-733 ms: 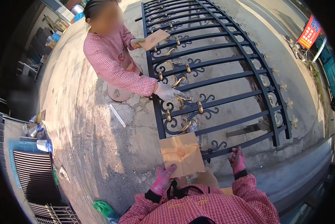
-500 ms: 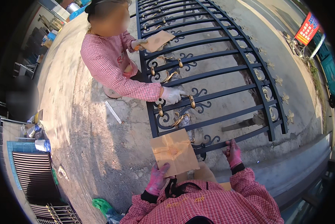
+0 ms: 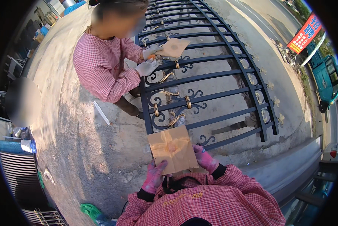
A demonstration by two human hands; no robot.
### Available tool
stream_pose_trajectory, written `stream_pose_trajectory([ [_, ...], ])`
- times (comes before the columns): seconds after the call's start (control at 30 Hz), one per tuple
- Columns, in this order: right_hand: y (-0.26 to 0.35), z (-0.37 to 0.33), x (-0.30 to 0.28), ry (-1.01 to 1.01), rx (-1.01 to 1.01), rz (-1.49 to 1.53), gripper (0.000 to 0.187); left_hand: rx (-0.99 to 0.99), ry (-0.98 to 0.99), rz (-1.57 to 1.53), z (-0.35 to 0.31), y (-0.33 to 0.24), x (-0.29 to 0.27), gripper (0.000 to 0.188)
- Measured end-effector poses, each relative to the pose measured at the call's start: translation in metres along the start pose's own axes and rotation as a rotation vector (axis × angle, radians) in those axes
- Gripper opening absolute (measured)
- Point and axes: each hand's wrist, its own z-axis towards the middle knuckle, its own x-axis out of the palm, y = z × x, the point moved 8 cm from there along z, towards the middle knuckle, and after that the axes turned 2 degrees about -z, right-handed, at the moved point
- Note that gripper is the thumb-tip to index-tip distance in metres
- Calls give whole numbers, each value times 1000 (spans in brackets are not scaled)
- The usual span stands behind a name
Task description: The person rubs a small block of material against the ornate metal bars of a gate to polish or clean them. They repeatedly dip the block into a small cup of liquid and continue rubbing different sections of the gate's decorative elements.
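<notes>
In front of my body I hold a square piece of brown cardboard [image 3: 172,148] with a golden paint stain in its middle. My left hand [image 3: 154,176], in a pink-stained glove, grips its lower left edge with the thumb on top. At its right edge is my right hand [image 3: 206,158], gloved likewise, fingers closed at the rim and partly hidden behind it. Just beyond lies a black metal fence panel [image 3: 217,96] with scrolls and gold-painted collars [image 3: 188,102]. The cardboard covers part of its near corner.
A co-worker [image 3: 105,66] in a checked smock and white gloves stands at the panel's left, holding another stained cardboard piece [image 3: 175,47]. A white strip [image 3: 102,113] lies on the concrete. A low ledge [image 3: 285,162] runs at right; a green bag [image 3: 90,211] sits lower left.
My right hand has come left from beside the panel's near bar to the cardboard's edge. The co-worker's near hand has left the gold collar and drawn back towards their other hand.
</notes>
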Motion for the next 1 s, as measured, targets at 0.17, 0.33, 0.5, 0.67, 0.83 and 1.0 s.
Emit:
stream_pose_trajectory([
  [0.17, -16, 17, 32, 254, 408, 934, 45, -9, -31, -37, 2, 1, 4, 45],
  [0.33, -28, 33, 37, 308, 609, 833, 54, -14, -161, -103, -1, 12, 15, 47],
  [0.5, -20, 34, 36, 395, 673, 882, 45, -37, -295, -191, -10, 31, 31, 46],
  [0.67, -20, 62, -28, 139, 530, 246, 22, 46, -507, -311, -35, 50, 23, 40],
  [0.83, 5, 71, -127, -77, 381, 51, 20, 209, -677, -418, -66, 48, -16, 31],
  [1.0, 27, 81, -137, -80, 332, -80, 24, 222, -725, -400, -69, 50, -45, 32],
])
